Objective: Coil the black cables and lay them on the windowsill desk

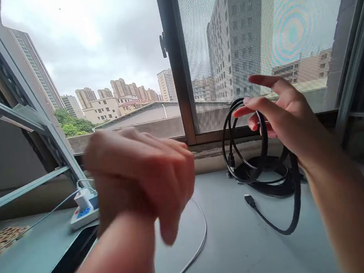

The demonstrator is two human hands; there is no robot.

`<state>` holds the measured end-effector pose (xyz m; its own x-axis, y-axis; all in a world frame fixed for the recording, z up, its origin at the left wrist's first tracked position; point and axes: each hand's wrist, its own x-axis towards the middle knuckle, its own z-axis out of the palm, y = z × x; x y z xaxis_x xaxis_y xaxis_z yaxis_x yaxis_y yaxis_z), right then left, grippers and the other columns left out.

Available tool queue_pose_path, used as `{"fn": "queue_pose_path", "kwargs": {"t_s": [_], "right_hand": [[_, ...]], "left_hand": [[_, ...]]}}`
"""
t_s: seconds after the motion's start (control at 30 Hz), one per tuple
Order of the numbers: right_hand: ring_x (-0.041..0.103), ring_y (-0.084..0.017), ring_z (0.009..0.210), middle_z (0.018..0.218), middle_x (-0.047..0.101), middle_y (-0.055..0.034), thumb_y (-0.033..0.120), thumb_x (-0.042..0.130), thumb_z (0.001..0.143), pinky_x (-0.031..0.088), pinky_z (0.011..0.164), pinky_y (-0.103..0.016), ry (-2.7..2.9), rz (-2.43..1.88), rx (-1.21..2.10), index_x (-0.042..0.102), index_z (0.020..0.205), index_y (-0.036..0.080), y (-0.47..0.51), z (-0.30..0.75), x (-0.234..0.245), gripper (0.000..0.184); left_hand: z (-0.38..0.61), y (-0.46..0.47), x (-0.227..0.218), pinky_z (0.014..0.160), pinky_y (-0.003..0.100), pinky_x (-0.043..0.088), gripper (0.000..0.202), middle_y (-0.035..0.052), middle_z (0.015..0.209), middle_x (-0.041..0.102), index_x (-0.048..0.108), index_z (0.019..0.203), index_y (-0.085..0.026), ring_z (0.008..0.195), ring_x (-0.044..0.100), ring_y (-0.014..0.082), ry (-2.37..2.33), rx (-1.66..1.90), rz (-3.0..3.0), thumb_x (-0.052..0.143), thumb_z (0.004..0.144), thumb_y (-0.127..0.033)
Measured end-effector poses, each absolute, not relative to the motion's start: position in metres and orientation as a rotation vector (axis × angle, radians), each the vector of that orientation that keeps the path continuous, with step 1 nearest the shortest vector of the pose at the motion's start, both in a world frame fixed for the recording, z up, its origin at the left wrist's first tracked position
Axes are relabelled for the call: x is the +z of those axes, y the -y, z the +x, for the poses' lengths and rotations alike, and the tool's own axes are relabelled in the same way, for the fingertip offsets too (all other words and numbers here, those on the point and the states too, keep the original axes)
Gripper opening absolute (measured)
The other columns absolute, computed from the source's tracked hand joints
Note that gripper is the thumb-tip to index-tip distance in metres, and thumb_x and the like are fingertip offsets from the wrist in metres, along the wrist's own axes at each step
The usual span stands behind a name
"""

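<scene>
My right hand [278, 111] has loops of black cable [226, 135] hanging over its curled lower fingers, while the thumb and index finger stand apart. One end of the cable, with a flat metal-tipped plug [249, 200], dangles in front of the wrist. A second plug [231, 160] shows by the left side of the loops. Behind them a coil of black cable [274, 189] lies on the table; whether it is the same cable I cannot tell. My left hand [145, 163], blurred and bent at the wrist, is raised left of centre, its fingertips unclear.
On the grey-blue table [234, 240] a white cable [203, 240] curves near the middle. A tablet-like dark-screened device [62, 271] lies at left, before a white power strip [84, 217] with a plugged-in charger. Metal frame bars [32, 106] stand left, and a window [180, 66] lies behind.
</scene>
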<state>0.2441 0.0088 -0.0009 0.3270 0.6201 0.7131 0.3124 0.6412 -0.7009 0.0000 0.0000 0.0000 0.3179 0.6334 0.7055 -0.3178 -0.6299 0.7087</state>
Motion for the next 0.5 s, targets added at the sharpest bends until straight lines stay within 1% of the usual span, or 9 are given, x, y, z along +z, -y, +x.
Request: {"fn": "queue_pose_path", "kwargs": {"t_s": [0.03, 0.07, 0.1, 0.17, 0.23, 0.27, 0.37, 0.43, 0.5], "right_hand": [[0.053, -0.015, 0.052, 0.079, 0.063, -0.0019, 0.033, 0.06, 0.082, 0.035, 0.034, -0.019, 1.273, -0.914, 0.241, 0.049, 0.125, 0.025, -0.01, 0.241, -0.002, 0.045], [0.056, -0.017, 0.058, 0.081, 0.062, -0.0018, 0.032, 0.058, 0.083, 0.039, 0.037, -0.02, 1.287, -0.908, 0.241, 0.049, 0.125, 0.026, -0.012, 0.238, -0.003, 0.044], [0.058, -0.018, 0.063, 0.083, 0.062, -0.0019, 0.031, 0.057, 0.084, 0.043, 0.041, -0.022, 1.308, -0.89, 0.242, 0.048, 0.126, 0.027, -0.015, 0.235, -0.004, 0.043], [0.06, -0.02, 0.071, 0.086, 0.06, -0.0022, 0.03, 0.056, 0.085, 0.049, 0.05, -0.026, 1.351, -0.841, 0.236, 0.046, 0.128, 0.029, -0.022, 0.228, -0.007, 0.044], [0.059, -0.021, 0.074, 0.086, 0.059, -0.0025, 0.029, 0.055, 0.086, 0.052, 0.057, -0.029, 1.39, -0.812, 0.226, 0.046, 0.128, 0.029, -0.027, 0.221, -0.01, 0.043], [0.059, -0.021, 0.073, 0.085, 0.059, -0.0024, 0.03, 0.054, 0.087, 0.052, 0.059, -0.03, 1.415, -0.809, 0.228, 0.047, 0.128, 0.029, -0.029, 0.219, -0.011, 0.042], [0.059, -0.02, 0.066, 0.077, 0.057, -0.0011, 0.035, 0.052, 0.09, 0.051, 0.058, -0.03, 1.518, -0.814, 0.28, 0.048, 0.128, 0.029, -0.029, 0.213, -0.015, 0.038], [0.058, -0.019, 0.061, 0.072, 0.057, 0.0, 0.041, 0.049, 0.093, 0.049, 0.054, -0.028, 1.575, -0.807, 0.356, 0.043, 0.132, 0.027, -0.029, 0.21, -0.017, 0.042], [0.058, -0.018, 0.057, 0.068, 0.059, 0.0004, 0.046, 0.045, 0.095, 0.046, 0.05, -0.026, 1.593, -0.788, 0.424, 0.038, 0.136, 0.023, -0.029, 0.209, -0.018, 0.047]], "left_hand": [[0.017, -0.005, 0.007, 0.037, 0.022, 0.03, 0.051, -0.0042, 0.029, 0.033, 0.056, 0.038, -0.021, 0.028, 0.039, 0.0074, -0.203, 1.378, 1.957, 0.06, 0.072, -0.058], [0.032, -0.012, 0.013, 0.035, 0.022, 0.027, 0.051, -0.0024, 0.032, 0.039, 0.056, 0.04, -0.02, 0.029, 0.039, 0.0077, -0.212, 1.246, 2.125, 0.06, 0.072, -0.059], [0.045, -0.02, 0.017, 0.035, 0.022, 0.028, 0.051, -0.0011, 0.035, 0.044, 0.057, 0.043, -0.019, 0.03, 0.04, 0.0082, -0.335, 1.214, 2.184, 0.058, 0.074, -0.06], [0.061, -0.037, 0.018, 0.039, 0.023, 0.029, 0.039, -0.0014, 0.039, 0.048, 0.061, 0.058, -0.02, 0.034, 0.041, 0.0086, -0.621, 1.27, 2.22, 0.059, 0.077, -0.054], [0.069, -0.052, 0.014, 0.044, 0.023, 0.031, 0.03, -0.0006, 0.048, 0.055, 0.064, 0.076, -0.021, 0.042, 0.046, 0.01, -0.762, 1.355, 2.181, 0.062, 0.076, -0.051], [0.071, -0.056, 0.011, 0.046, 0.023, 0.032, 0.033, 0.0003, 0.052, 0.055, 0.063, 0.072, -0.02, 0.046, 0.047, 0.0103, -0.76, 1.36, 2.17, 0.058, 0.079, -0.052], [0.074, -0.058, 0.006, 0.05, 0.024, 0.034, 0.049, 0.0016, 0.054, 0.054, 0.058, 0.054, -0.019, 0.051, 0.048, 0.0106, -0.64, 1.173, 2.11, 0.044, 0.085, -0.055], [0.076, -0.052, 0.007, 0.053, 0.024, 0.037, 0.049, 0.0011, 0.054, 0.054, 0.058, 0.054, -0.019, 0.052, 0.049, 0.0112, -0.567, 1.04, 2.033, 0.045, 0.085, -0.054], [0.079, -0.045, 0.009, 0.054, 0.024, 0.039, 0.042, 0.0004, 0.055, 0.055, 0.061, 0.06, -0.018, 0.052, 0.05, 0.0113, -0.528, 0.971, 1.966, 0.05, 0.083, -0.051]]}}
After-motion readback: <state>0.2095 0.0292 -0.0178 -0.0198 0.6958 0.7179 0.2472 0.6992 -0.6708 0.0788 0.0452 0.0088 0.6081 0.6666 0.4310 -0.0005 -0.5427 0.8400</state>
